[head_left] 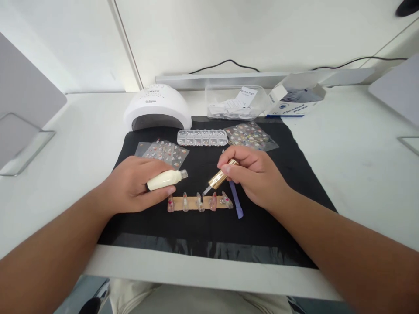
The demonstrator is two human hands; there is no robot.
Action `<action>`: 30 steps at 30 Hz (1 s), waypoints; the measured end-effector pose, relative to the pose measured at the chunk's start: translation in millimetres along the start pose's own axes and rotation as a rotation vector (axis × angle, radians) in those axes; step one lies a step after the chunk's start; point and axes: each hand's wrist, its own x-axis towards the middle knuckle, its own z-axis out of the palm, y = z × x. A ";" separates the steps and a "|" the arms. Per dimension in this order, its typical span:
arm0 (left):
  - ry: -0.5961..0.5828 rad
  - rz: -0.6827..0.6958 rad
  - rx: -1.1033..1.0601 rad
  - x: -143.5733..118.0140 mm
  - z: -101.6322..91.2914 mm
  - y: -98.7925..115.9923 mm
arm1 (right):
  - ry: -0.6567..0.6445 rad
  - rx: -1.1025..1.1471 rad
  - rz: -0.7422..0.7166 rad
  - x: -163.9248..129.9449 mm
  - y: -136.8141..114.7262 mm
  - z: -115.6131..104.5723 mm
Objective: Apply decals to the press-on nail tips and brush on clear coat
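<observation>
My left hand [137,183] is closed round a cream nail polish bottle [164,179], tilted with its uncapped neck pointing right. Between the fingers of my right hand [252,172] is a gold-capped nail polish brush [219,178], slanting down to the left. Its tip is at or just above the middle one of several decorated false nails [200,203]; whether it touches I cannot tell. The nails stand in a row across a tan strip [192,203] on a black mat [157,231]. Right of the strip, partly under my right hand, lies a purple tool [236,200].
Behind my hands are a white nail lamp [158,104], a clear compartment case [202,138] of small gems, and sticker sheets [170,152] with more [252,136] to the right. A plastic tub [237,104] of packets and an alcohol pads box [296,100] stand at the back.
</observation>
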 end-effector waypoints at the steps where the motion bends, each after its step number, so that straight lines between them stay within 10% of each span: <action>1: 0.002 0.002 0.005 -0.3 -0.1 -0.1 | 0.009 -0.001 -0.005 0.0 -0.2 -0.4; 30: 0.032 0.044 -0.012 4.0 3.1 0.2 | -0.020 0.195 0.089 1.4 -0.1 4.3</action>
